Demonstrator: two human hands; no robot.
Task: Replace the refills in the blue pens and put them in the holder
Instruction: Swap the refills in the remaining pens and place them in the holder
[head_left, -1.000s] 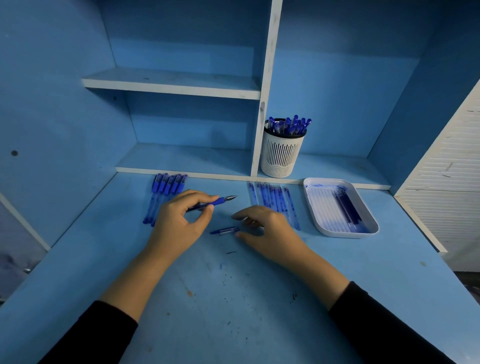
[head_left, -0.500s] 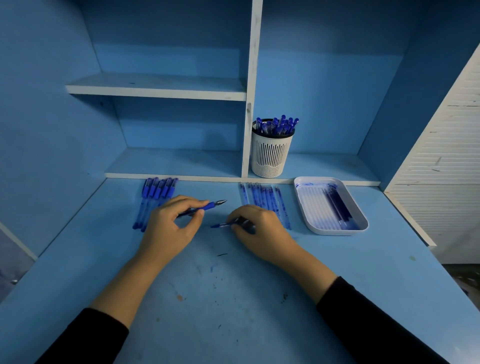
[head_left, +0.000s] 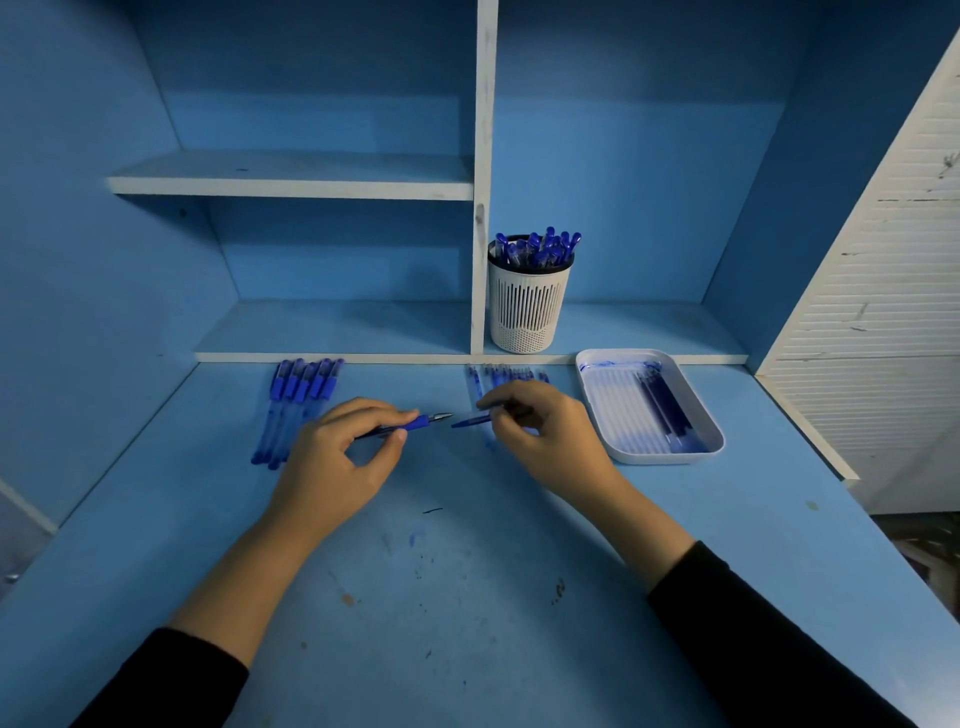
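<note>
Scuffed blue desk, metal-tipped blue pen

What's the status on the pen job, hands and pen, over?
Left hand grips a blue pen, tip bare. Right hand pinches a pen cap beside that tip. Nothing blocks the pen holder on the shelf.

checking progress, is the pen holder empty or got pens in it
Not empty: a cluster of blue pens sticks up above the rim of the white holder on the shelf.
</note>
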